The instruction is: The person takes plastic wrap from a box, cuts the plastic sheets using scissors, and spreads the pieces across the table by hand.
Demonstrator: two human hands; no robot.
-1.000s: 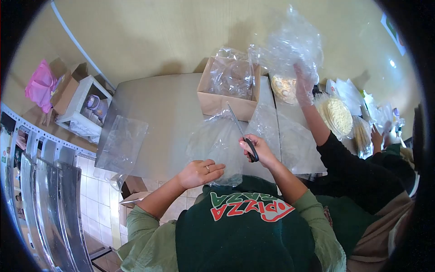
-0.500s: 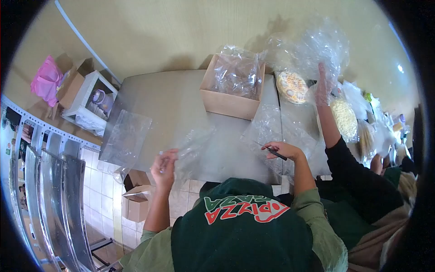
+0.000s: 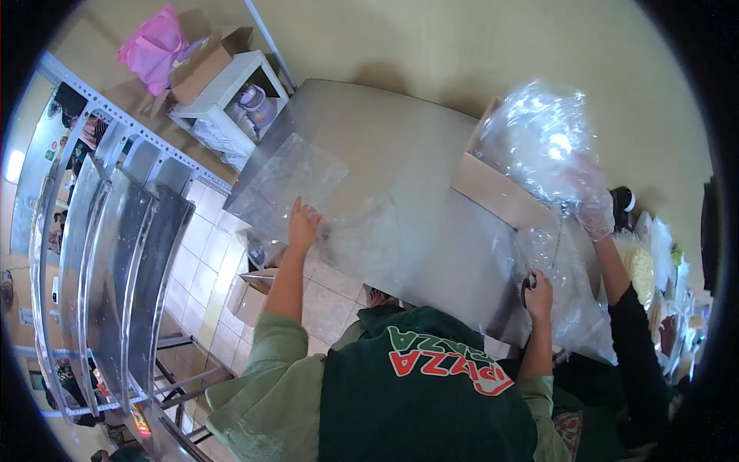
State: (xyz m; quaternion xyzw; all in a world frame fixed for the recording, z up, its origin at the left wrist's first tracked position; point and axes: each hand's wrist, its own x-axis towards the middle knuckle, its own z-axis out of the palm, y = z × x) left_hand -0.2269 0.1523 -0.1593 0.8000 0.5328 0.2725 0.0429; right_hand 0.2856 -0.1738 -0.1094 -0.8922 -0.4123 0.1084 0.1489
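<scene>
Holding scissors (image 3: 527, 288) in the right hand (image 3: 540, 296), with fingers closed on the handles, near loose bags (image 3: 566, 266) by the box (image 3: 500, 191). Reaching out with the left hand (image 3: 305, 225), pointer finger out and other fingers bent, over the table (image 3: 362, 127), right by a flat bag (image 3: 302, 168); can't tell if touching or gripping. Also beside that hand, one more bag (image 3: 368, 240). Probably very light, thin, floppy and slippery, and easy to rip. Best to pinch by one edge.
</scene>
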